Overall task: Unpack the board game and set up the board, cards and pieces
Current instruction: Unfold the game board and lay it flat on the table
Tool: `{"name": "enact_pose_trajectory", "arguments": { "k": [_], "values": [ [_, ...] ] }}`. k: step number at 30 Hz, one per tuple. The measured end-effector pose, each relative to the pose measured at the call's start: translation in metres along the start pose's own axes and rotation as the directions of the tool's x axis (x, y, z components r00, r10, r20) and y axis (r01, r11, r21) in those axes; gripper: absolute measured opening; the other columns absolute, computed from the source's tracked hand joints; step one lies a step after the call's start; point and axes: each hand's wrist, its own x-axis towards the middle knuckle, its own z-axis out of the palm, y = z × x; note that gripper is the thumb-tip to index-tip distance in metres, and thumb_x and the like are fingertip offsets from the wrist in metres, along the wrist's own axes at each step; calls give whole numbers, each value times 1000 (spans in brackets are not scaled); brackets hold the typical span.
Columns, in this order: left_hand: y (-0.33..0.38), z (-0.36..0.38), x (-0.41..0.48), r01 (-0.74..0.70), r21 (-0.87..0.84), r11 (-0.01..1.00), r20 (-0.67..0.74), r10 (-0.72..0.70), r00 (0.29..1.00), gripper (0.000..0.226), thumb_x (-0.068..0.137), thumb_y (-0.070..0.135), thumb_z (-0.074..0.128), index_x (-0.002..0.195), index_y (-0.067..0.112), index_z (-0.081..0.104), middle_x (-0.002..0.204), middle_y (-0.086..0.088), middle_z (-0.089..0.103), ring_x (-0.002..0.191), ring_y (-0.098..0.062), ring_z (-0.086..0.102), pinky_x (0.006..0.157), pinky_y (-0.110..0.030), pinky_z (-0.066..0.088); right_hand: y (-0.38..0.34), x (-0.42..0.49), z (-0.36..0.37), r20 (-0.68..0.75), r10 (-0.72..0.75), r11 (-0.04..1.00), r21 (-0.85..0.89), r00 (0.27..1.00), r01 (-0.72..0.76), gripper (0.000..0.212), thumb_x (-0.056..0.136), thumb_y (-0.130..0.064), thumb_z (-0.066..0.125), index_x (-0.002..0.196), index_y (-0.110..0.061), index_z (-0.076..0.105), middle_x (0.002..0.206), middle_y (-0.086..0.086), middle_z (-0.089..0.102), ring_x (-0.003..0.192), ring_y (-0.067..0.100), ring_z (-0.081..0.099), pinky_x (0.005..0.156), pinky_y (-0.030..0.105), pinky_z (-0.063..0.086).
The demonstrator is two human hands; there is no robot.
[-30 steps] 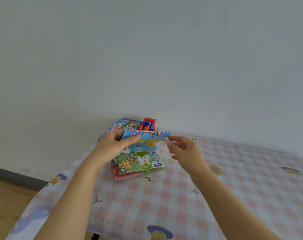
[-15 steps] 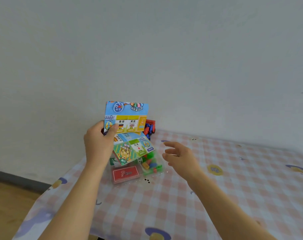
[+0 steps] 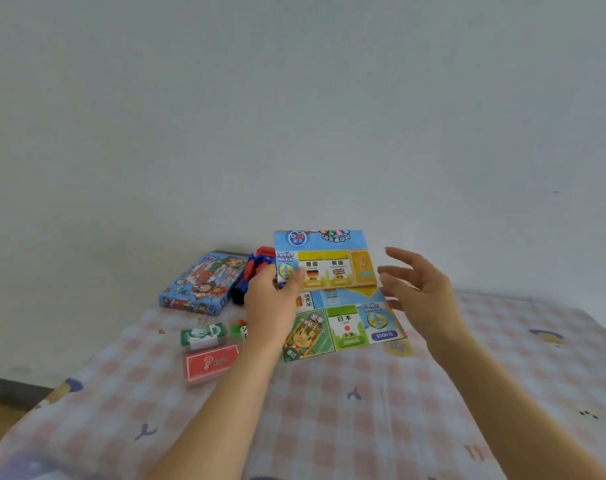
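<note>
1. Working the board-unfolding step: board (image 3: 339, 306) sitting at centre frame, partly opened, lower panel angling down toward the surface (image 3: 329, 410), upper panel standing up off the fold.
2. Left hand (image 3: 270, 306) gripping the board's left edge, thumb pinching the upper panel from the front; fingers behind the sheet hidden, so cannot tell how they lie.
3. Right hand (image 3: 422, 292) hovering just right of the board, fingers spread and relaxed, holding nothing, apparently not touching the sheet.
4. Judging the next move: taking the right edge with the right hand, drawing the panels apart, flattening the sheet onto the surface. Calling for light, even two-handed tension, since the thin folded sheet looks likely to spring back or crease.
5. Lying left of centre, near the wall: game box (image 3: 201, 284). Wedged between box and board: red-and-blue toy (image 3: 256, 268), partly behind the left hand.
6. Sitting lower left of the board: green banknote pack (image 3: 201, 336), red question-mark card deck (image 3: 211, 363) just below it, small green pieces and a die (image 3: 240, 330) beside the left wrist, partly hidden.
7. Probably getting in the way: pack, deck and pieces crowding the board's left side. Suggesting opening rightward, or shifting them first.
</note>
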Motion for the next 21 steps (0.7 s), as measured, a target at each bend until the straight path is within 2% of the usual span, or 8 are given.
{"name": "enact_pose_trajectory", "arguments": {
  "k": [2,5,9,13,16,21],
  "values": [
    [2,17,-4,22,-26,999,54,-21,998,13,88,32,63,93,21,68,89,5,72,78,-9,69,68,-28,56,3,-1,-16,16,1,1000,-29,1000,-1,41,86,-6,65,118,-30,59,108,-4,68,82,17,71,61,32,57],
    [5,45,-9,59,-35,998,146,-53,988,10,87,32,65,89,22,67,84,5,72,74,-8,70,65,-26,56,11,-4,-33,19,33,999,-37,999,-33,48,80,0,71,118,-28,60,108,-8,67,74,16,72,54,30,57],
    [10,80,-17,144,-146,979,246,-105,964,14,86,31,66,89,17,67,79,5,73,67,-5,70,53,-16,52,30,-1,-55,-44,97,995,-34,994,-99,51,78,0,73,117,-30,60,105,-5,67,76,15,72,57,33,58],
    [10,98,-21,277,-204,939,350,-194,916,19,81,32,71,91,16,68,83,1,75,73,-15,73,60,-26,58,43,0,-71,-104,128,990,-38,986,-132,50,78,-2,73,119,-29,60,100,-3,66,79,13,71,57,29,58],
    [3,105,-21,344,-225,912,440,-219,871,20,79,26,72,95,14,69,86,1,76,75,-16,73,58,-24,56,57,3,-78,-145,146,988,-26,979,-151,43,80,-5,71,116,-26,61,96,1,70,77,15,71,57,29,58],
    [3,103,-13,366,-201,909,528,-214,822,23,76,25,72,97,17,69,83,3,76,73,-13,73,54,-19,53,57,8,-84,-221,111,989,120,969,-86,14,85,-12,67,97,-16,72,77,15,71,66,19,68,51,26,53]
  ]
}}
